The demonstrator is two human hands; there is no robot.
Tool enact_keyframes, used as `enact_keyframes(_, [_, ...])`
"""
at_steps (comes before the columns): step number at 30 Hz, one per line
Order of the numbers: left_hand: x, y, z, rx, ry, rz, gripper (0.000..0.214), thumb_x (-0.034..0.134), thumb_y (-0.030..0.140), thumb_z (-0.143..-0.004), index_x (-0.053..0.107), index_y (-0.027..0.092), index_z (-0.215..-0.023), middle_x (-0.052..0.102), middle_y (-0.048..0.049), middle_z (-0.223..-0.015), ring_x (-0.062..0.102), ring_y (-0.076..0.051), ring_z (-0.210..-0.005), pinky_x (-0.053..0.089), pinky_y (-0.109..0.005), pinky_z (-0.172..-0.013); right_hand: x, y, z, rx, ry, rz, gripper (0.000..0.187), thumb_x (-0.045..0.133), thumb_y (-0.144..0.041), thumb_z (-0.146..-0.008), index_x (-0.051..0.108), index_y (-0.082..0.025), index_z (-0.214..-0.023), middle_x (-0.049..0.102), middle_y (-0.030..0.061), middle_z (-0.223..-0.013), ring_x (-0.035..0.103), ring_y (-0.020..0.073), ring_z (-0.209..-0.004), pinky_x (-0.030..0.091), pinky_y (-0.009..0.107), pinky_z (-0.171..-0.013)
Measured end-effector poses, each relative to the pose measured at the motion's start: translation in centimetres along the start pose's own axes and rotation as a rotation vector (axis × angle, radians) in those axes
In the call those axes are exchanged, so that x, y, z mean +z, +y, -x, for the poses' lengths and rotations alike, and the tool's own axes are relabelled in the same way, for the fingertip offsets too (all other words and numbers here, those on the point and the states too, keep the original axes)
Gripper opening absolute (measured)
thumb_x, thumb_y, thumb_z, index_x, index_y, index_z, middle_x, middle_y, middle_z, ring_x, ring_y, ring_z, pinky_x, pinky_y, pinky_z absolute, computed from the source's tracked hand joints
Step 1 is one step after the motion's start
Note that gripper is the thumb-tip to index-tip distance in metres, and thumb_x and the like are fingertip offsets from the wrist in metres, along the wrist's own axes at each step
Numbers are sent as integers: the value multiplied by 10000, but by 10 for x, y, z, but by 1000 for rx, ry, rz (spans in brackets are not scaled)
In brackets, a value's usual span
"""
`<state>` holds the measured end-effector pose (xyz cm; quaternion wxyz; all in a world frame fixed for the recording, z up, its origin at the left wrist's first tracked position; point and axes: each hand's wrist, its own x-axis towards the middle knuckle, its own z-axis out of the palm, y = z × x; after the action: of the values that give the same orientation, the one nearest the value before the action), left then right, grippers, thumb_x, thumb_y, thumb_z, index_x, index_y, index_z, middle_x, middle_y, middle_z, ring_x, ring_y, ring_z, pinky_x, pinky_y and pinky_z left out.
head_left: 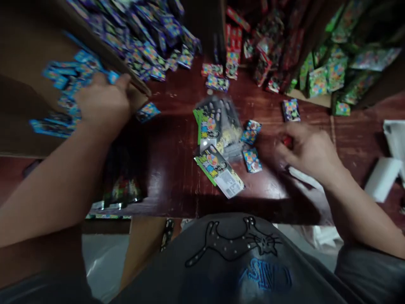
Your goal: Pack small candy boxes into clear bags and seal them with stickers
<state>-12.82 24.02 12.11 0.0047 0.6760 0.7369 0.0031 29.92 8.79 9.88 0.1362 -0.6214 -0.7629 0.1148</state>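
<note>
My left hand [103, 101] reaches into a cardboard box [25, 55] at the left, fingers curled among blue card packs [68, 78]; the frame is smeared there. My right hand [308, 147] rests on the dark red table [177, 169], fingers closed around a small red object [287, 142]. Between my hands lies a stack of clear plastic sleeves with green-edged cards [217, 126], and one flat packaged card [218, 171] in front of it. Three small blue packs [252, 145] lie loose beside the stack.
A heap of purple-blue packs [148, 38] fills the back left. Red packs [253, 46] and green packs [335, 67] sit in boxes at the back right. White paper pieces [384, 175] lie at the right. A single pack [291, 109] lies near my right hand.
</note>
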Motion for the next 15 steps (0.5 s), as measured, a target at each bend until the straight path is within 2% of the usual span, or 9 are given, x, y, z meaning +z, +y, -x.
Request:
enact_keyframes(2, [-4,27,17,13,24,-39,762,188,740,-1027,484,356,-1615,371,9,-1739,467,-414,-1438,352,-706,-1232,1,-15,52,188,-272,208,316,565,-307,-951,751,-148,-1151,802,168,-1011,774,323,-852,548,404,-733])
enact_keyframes(4, [0,59,46,149,69,-4,691,270,667,-1057,522,326,-1602,390,-19,-1738,474,-408,-1463,379,-677,-1251,16,-23,88,390,-458,297,354,520,-322,-1009,741,-123,-1201,809,208,-1066,794,352,-878,547,406,-718])
enact_keyframes(5, [4,76,65,262,95,51,643,342,612,-1063,551,303,-1587,444,-50,-1706,496,-394,-1458,400,-649,-1255,25,-24,103,458,-488,275,395,506,-364,-1040,721,-117,-1260,810,212,-1079,798,361,-901,557,413,-731])
enact_keyframes(7, [17,109,109,526,92,253,540,507,489,-1039,637,265,-1513,602,-95,-1565,577,-345,-1401,460,-571,-1240,38,-16,127,504,-436,130,548,525,-525,-1062,641,-125,-1418,807,198,-1116,795,366,-963,589,438,-796])
enact_keyframes(9, [33,140,149,716,-49,556,425,587,380,-1025,707,272,-1419,716,-65,-1422,662,-269,-1315,524,-476,-1200,41,0,148,421,-320,-54,829,620,-701,-981,516,-116,-1559,777,212,-1222,774,373,-1059,616,473,-888])
enact_keyframes(11, [52,168,175,765,-278,842,373,604,303,-1028,726,262,-1378,751,-42,-1392,711,-221,-1264,568,-417,-1153,40,19,165,239,-240,-142,1043,697,-737,-913,362,-103,-1672,659,264,-1458,697,408,-1263,600,537,-1028])
enact_keyframes(13, [73,191,180,718,-469,1027,374,616,261,-1020,723,220,-1377,749,-64,-1423,721,-220,-1276,586,-411,-1135,39,34,175,24,-255,-128,1066,710,-625,-949,204,-127,-1744,456,276,-1679,529,441,-1489,521,602,-1170])
enact_keyframes(15, [91,208,167,642,-572,1114,382,638,240,-1007,721,178,-1375,745,-100,-1435,724,-233,-1283,596,-429,-1127,45,41,175,-133,-300,-97,990,661,-444,-1006,89,-186,-1773,328,227,-1776,395,422,-1596,448,618,-1247])
